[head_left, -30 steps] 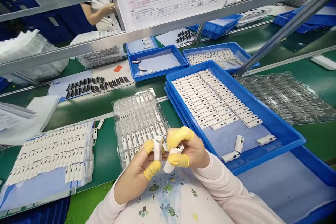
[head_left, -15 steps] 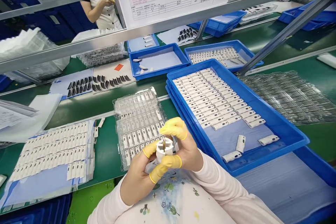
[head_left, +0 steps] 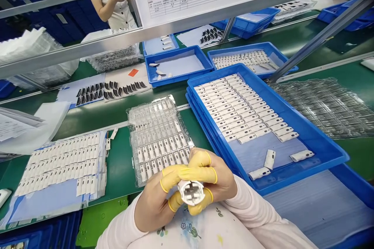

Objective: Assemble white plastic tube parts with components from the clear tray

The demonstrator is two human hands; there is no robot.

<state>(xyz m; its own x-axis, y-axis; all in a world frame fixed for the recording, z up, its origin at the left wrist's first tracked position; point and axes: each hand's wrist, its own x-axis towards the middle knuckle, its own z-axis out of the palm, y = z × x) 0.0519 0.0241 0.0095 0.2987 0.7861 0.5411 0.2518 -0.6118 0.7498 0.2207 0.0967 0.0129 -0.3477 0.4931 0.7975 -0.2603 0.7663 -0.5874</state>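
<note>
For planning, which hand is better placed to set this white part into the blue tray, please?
Probably the right hand: it sits closer to the blue tray, while the left hand lies toward the clear blister tray. Both grip the white part.

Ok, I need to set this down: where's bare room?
For the white part, bare green belt shows between the sheet of white parts and the clear blister tray; the blue tray's liner shows below its rows. Those rows and the blister tray are crowded.
</note>
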